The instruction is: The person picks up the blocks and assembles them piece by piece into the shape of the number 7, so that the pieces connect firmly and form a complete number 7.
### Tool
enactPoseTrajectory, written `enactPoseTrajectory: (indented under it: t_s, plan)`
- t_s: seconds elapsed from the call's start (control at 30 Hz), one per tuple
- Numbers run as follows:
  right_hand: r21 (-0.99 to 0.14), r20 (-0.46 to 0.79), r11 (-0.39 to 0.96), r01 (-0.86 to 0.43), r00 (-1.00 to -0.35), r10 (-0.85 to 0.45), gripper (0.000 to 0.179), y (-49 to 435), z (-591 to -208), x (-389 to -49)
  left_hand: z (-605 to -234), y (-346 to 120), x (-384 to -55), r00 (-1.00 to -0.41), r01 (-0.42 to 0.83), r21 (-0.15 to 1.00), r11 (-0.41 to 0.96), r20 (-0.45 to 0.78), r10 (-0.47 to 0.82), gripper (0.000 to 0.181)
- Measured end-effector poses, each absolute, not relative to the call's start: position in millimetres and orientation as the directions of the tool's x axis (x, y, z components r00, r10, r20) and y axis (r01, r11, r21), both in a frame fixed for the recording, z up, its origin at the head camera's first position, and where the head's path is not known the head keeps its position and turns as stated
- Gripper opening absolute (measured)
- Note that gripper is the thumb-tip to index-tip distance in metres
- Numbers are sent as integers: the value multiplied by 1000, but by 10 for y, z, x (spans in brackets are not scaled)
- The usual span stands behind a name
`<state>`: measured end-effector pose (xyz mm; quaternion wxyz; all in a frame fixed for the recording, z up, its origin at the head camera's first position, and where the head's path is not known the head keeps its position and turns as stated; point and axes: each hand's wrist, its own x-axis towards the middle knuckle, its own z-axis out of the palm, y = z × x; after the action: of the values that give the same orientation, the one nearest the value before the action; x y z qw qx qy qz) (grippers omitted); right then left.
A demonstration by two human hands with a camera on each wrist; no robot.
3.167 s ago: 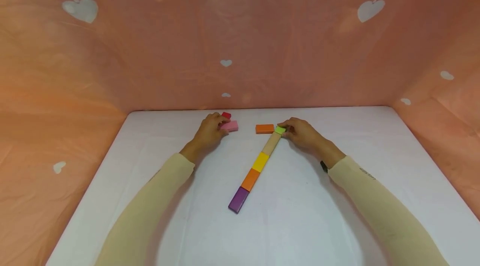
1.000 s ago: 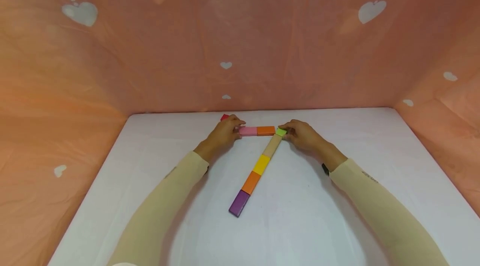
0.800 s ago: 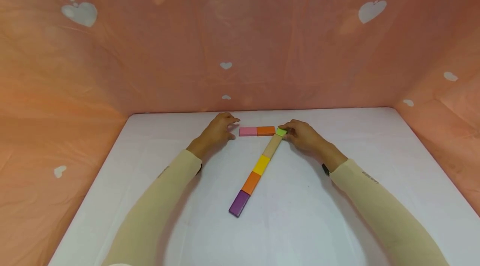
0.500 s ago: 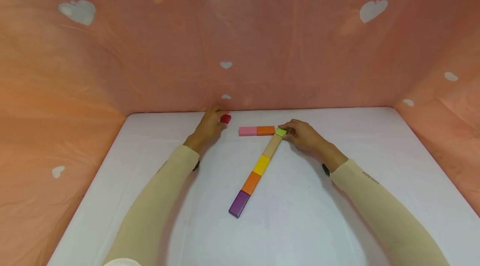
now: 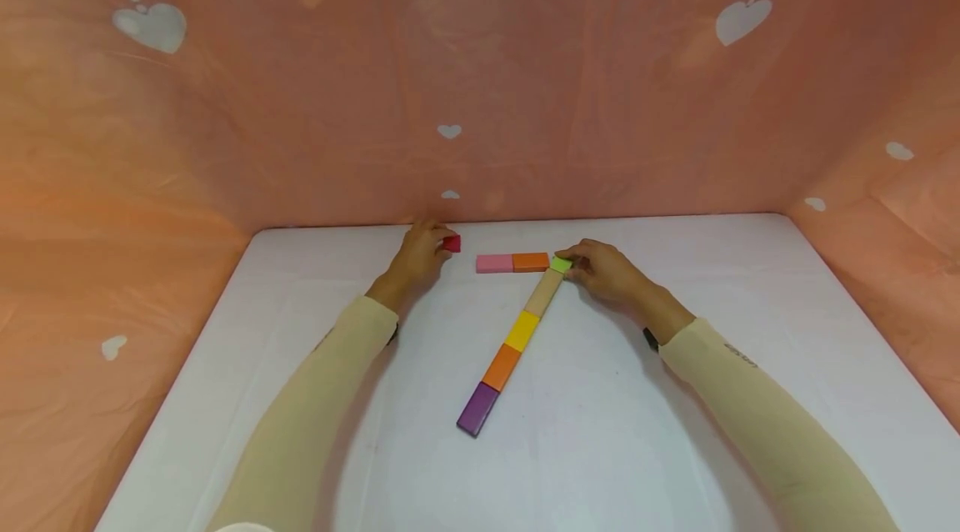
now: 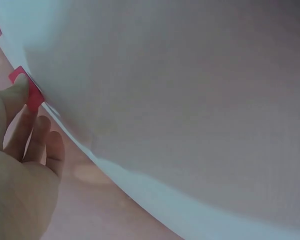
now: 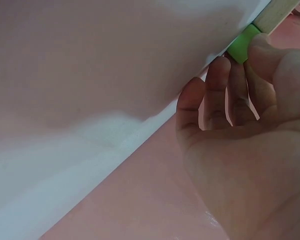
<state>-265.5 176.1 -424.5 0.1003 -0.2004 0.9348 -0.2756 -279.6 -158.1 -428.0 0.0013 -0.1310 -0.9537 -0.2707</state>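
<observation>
At the table's far side, my left hand (image 5: 418,257) pinches a small red block (image 5: 452,243) between thumb and fingers. The left wrist view also shows the thumb on this red block (image 6: 34,92). My right hand (image 5: 611,273) pinches a light green block (image 5: 561,264), which tops a slanting row. Down that row come a plain wood block (image 5: 543,292), a yellow block (image 5: 522,331), an orange block (image 5: 501,368) and a purple block (image 5: 477,409). Left of the green block, a pink block (image 5: 494,263) and another orange block (image 5: 531,263) lie end to end, running crosswise.
A white cloth (image 5: 615,432) covers the table. An orange-pink curtain (image 5: 525,98) with white hearts rises behind the far edge and along both sides. The red block sits close to that far edge.
The left hand slid the pink block right against the orange one and let it go. It then moved back left and took hold of the red block. The right hand stayed on the green block.
</observation>
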Motion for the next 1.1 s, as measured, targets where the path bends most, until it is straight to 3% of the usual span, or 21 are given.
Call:
enactPoseTrajectory:
  t_s: [0.47,0.8,1.1]
  plan:
    - [-550,-79,774,-314,-903,-423,42,1754,-4256,-2687,-4243,-1564,-2702,-966,248,591,768,92,241,28]
    - [-553,-86,773,-309,-902,-422,42,1775,-4252,-2678,-4246,-1418,-2603,-946,315,545,777,115,303,29]
    - [-564,-84,767,-305,-903,-421,43,1761,-4265,-2679,-4239,-1375,-2508,-953,293,513,807,91,288,31]
